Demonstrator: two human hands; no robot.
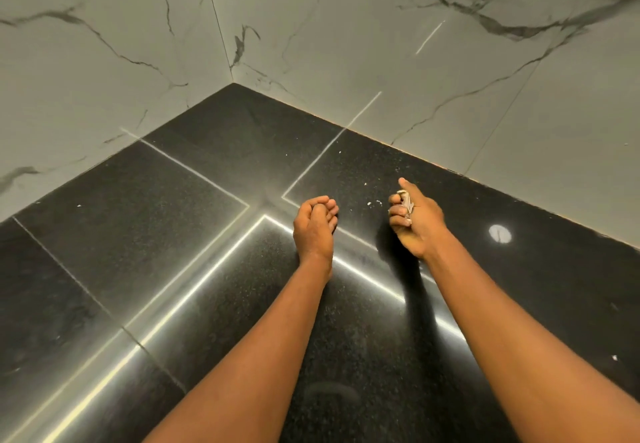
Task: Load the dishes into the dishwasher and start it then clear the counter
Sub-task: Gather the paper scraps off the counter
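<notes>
We're over the black stone counter (166, 234), looking into its back corner, where marble-look wall tiles (311, 27) meet. Both bare forearms reach in from the front edge toward the counter's middle.

L hand (314, 227): low over the middle of the counter, fingers curled into a loose fist w/ tips bunched by the thumb. Nothing shows inside it. We can't tell if it touches the stone.

R hand (415, 224): just beside the L but apart from it, closer to the back-right edge. Its fingers are curled round a small wad of pale scraps (406, 204), paper or peel, can't tell which. The top digit lies straight, pointing at the back-right edge.

A few white crumbs (374, 203) lie on the counter btwn the two hands, a bit further back. One more speck (79, 206) sits near the back-left edge, another (614, 357) toward the front right.

A round light glare (499, 233) shows on the stone right of the R hand, and bright strip reflections (207, 286) cross the counter's middle.
</notes>
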